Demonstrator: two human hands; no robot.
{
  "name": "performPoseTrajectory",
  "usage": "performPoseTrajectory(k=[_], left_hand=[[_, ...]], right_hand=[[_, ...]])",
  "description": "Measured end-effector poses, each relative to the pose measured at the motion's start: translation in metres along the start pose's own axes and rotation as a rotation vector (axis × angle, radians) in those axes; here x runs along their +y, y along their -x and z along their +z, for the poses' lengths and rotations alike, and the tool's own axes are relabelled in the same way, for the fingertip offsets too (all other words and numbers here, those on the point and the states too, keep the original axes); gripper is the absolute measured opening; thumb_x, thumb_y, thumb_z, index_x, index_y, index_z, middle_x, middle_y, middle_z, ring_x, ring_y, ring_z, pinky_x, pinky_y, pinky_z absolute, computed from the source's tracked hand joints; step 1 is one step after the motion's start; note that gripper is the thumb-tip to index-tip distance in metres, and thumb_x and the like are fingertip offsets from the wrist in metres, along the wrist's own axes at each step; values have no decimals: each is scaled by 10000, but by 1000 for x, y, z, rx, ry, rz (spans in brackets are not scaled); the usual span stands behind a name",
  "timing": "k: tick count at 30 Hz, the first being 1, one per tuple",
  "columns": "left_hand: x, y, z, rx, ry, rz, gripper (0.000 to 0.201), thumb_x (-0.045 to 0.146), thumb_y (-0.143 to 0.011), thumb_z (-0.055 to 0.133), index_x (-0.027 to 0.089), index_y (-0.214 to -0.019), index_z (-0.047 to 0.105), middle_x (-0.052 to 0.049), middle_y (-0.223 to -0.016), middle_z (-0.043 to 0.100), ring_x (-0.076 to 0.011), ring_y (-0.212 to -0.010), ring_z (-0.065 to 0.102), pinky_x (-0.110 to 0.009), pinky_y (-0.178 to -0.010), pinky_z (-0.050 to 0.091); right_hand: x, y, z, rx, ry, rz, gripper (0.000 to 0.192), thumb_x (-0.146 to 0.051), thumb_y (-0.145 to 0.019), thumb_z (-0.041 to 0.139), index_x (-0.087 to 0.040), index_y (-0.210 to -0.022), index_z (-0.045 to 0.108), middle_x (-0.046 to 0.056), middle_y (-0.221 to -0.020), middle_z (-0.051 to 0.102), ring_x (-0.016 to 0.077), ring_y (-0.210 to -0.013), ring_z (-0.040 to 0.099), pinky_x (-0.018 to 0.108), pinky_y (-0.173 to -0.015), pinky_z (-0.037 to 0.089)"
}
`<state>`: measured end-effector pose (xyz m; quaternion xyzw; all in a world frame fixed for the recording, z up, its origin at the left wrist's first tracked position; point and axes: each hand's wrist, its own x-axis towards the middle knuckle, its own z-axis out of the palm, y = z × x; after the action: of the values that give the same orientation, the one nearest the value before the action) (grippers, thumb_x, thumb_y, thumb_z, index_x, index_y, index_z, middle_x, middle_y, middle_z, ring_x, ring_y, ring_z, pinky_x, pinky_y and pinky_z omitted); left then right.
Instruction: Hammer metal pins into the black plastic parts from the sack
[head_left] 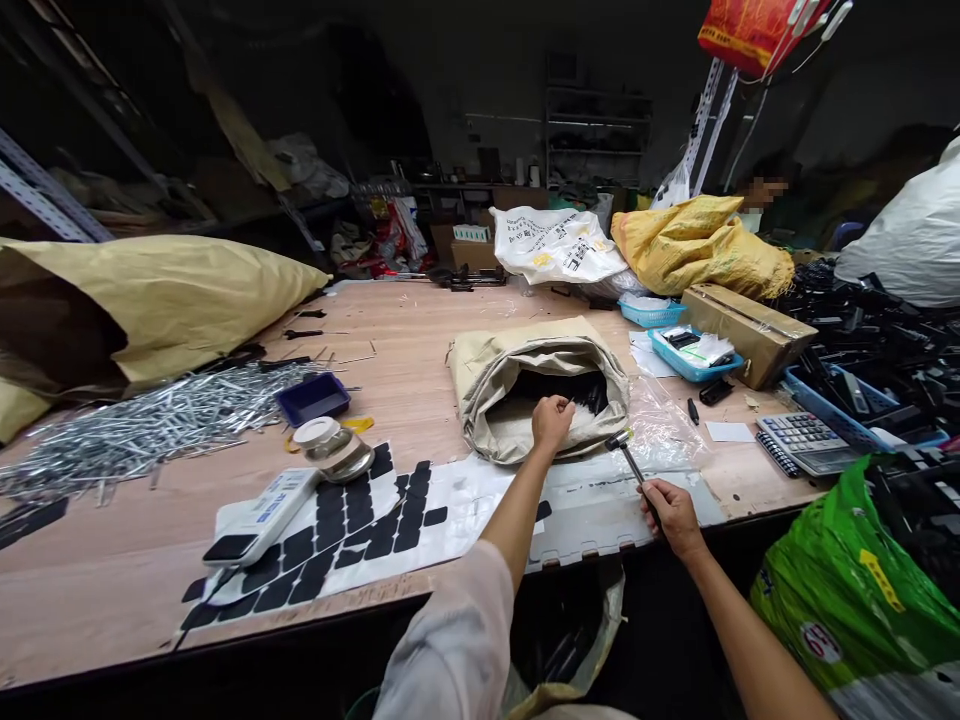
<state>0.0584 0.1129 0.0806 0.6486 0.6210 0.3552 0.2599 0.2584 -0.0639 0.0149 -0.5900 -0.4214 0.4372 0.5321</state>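
Note:
My left hand point(552, 421) reaches into the open mouth of a beige woven sack point(491, 372) that lies on the wooden table point(420, 340); its fingers are closed on something pale inside, among black parts. My right hand point(673, 513) sits at the table's front edge and grips the black handle of a small hammer point(626, 452), whose metal head points toward the sack. A clear plastic sheet point(664, 425) lies under the hammer head.
White backing sheets with black adhesive pads point(352, 525) lie at the front left, beside a white handset-like device point(259, 518) and a tape roll point(330, 445). Metal rods point(150, 425) pile up left. A calculator point(806, 440), blue trays point(694, 352) and a green bag point(855, 580) stand right.

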Motion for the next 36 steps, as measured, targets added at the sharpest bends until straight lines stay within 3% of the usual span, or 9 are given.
performPoseTrajectory(k=[2,5,9,14,17,21,24,28,36], left_hand=[[-6,-26,21,20,-143,-43,224,324,-881,662,160,-997,763,-125,-1041,677,-242,-975,639,-327,-839,480],[-16,-42,45,-14,-279,-58,209,317,-871,679,170,-1002,751,-153,-1108,660,-284,-1057,617,-364,-870,475],[-22,-43,49,-10,-335,-42,148,295,-873,664,192,-942,745,-130,-1075,656,-275,-1045,609,-354,-863,468],[-18,2,12,80,-116,151,145,294,-900,652,205,-994,717,-78,-1017,677,-225,-967,607,-334,-891,465],[-26,55,-7,1,24,314,144,293,-912,656,223,-1026,711,-44,-980,697,-196,-925,609,-312,-878,471],[-53,107,-6,-105,-11,271,125,240,-868,701,225,-986,741,-42,-961,686,-207,-942,591,-327,-873,471],[-69,114,3,-140,-78,205,142,230,-843,727,231,-979,766,-41,-930,640,-207,-945,565,-334,-879,464],[-73,108,7,-167,-104,177,170,250,-853,730,252,-1016,779,-37,-928,608,-203,-953,542,-321,-868,455],[-71,108,7,-180,-105,148,194,265,-859,734,268,-1047,783,-31,-937,603,-202,-955,532,-308,-835,449]], right_hand=[[0,0,0,6,-6,-7,549,-715,-754,694,-167,-775,685,-4,-592,575,96,-377,474,199,-294,364],[-1,0,1,16,-14,-10,540,-714,-762,681,-174,-778,689,-6,-590,573,98,-373,470,204,-290,366],[-4,0,1,23,-14,2,535,-709,-761,679,-175,-772,686,-6,-592,575,97,-378,466,204,-293,364],[-4,1,-1,17,-28,10,517,-683,-774,686,-166,-794,694,-13,-601,573,88,-388,465,194,-302,367],[-3,1,-3,15,-31,16,514,-680,-774,692,-166,-804,693,-15,-600,575,85,-385,460,193,-301,367],[-3,1,-3,22,1,-6,522,-688,-760,700,-168,-807,695,-10,-605,593,88,-390,470,196,-311,377],[-4,3,-3,35,84,-24,512,-682,-760,697,-172,-804,703,-1,-614,611,104,-411,497,210,-333,403],[-6,6,-3,41,245,-71,457,-622,-800,669,-171,-835,736,18,-620,646,140,-440,541,250,-387,449],[-18,9,3,45,617,-383,294,-441,-863,592,-218,-807,775,60,-802,775,241,-756,722,310,-710,549]])
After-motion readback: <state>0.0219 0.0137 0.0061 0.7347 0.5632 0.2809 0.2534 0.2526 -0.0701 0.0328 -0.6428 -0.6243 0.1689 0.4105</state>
